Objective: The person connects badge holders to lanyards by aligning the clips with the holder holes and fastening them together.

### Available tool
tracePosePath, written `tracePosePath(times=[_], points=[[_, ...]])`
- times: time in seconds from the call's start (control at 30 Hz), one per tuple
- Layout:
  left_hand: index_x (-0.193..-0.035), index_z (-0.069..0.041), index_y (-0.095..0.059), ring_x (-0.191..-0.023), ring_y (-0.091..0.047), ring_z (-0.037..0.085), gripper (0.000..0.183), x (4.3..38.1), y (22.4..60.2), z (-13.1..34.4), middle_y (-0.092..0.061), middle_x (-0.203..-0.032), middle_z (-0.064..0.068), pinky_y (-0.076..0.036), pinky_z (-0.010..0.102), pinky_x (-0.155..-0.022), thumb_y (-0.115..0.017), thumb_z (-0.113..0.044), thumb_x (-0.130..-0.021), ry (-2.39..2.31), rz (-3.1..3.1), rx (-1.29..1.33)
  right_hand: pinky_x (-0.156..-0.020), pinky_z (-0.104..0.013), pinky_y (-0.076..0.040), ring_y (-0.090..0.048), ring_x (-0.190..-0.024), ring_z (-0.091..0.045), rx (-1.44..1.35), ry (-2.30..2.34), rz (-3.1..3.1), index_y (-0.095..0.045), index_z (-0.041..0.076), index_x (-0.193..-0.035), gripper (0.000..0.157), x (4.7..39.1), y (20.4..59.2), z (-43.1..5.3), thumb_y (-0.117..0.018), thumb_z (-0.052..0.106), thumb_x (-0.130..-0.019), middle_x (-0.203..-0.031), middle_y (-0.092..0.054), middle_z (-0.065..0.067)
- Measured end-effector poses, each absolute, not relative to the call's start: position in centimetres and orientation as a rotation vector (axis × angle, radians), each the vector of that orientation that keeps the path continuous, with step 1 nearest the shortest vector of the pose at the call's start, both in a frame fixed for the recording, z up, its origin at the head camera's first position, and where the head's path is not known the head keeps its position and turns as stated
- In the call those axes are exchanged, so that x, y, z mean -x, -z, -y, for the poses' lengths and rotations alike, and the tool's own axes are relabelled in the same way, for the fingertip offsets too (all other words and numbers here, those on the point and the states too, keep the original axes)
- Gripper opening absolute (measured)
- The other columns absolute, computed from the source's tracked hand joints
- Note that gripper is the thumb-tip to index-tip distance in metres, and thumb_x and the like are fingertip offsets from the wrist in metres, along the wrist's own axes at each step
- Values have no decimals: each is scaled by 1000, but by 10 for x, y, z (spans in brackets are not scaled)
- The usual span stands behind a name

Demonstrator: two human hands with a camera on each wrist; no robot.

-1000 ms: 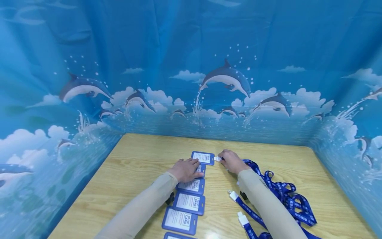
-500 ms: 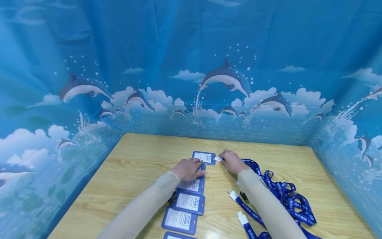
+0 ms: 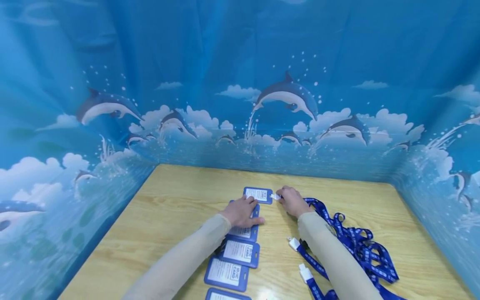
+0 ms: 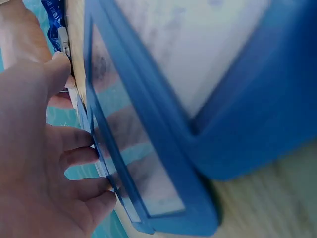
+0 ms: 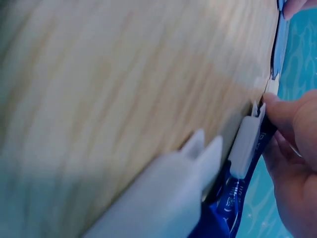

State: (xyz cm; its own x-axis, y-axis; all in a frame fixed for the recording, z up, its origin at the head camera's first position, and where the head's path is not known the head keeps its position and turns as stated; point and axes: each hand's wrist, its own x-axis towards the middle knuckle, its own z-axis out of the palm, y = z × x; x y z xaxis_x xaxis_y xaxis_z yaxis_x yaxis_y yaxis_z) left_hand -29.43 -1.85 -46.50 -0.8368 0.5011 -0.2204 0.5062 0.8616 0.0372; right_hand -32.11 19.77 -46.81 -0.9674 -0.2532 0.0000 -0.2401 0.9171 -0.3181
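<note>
My right hand [image 3: 292,201] pinches the white clip [image 3: 276,196] of a blue lanyard [image 3: 316,205], whose tip meets the slotted right end of the farthest blue badge holder [image 3: 258,194]. My left hand [image 3: 241,212] lies over the column of badge holders, fingertips at the near edge of that farthest one and thumb pointing right. In the left wrist view, the slightly bent fingers of the left hand [image 4: 44,163] reach the row of holders. The right wrist view has the thumb and fingers of the right hand [image 5: 297,153] on the clip; whether it is hooked in the slot is hidden.
Several badge holders [image 3: 240,252] overlap in a column toward me on the wooden table [image 3: 180,196]. Two white-clipped lanyard ends [image 3: 305,273] lie near the right forearm, with a tangle of blue lanyards [image 3: 360,241] beyond. A dolphin-print curtain [image 3: 240,104] surrounds the table.
My left hand has shifted slightly right along with the farthest badge holder. The right hand keeps its pinch on the clip and has barely moved. The head view has tilted a little.
</note>
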Motion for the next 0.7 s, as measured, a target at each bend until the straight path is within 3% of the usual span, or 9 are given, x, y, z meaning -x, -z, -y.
tracePosePath(times=[0.53, 0.7], points=[[-160, -14, -29, -153, -21, 40, 103, 298, 452, 21, -26, -167, 4, -30, 53, -123, -41, -85, -87, 87, -2742, -815, -96, -44, -57, -67, -106, -31, 431, 487, -3108, -71, 1, -120, 27, 328, 464, -183, -68, 1, -94, -113, -69, -16], [-159, -12, -31, -153, -23, 40, 102, 297, 456, 14, -28, -167, 6, -30, 53, -123, -39, -84, -88, 57, -2708, -831, -101, -46, -55, -65, -112, -32, 397, 447, -3056, -67, 1, -128, 32, 325, 468, -193, -66, 3, -96, -120, -67, -16]])
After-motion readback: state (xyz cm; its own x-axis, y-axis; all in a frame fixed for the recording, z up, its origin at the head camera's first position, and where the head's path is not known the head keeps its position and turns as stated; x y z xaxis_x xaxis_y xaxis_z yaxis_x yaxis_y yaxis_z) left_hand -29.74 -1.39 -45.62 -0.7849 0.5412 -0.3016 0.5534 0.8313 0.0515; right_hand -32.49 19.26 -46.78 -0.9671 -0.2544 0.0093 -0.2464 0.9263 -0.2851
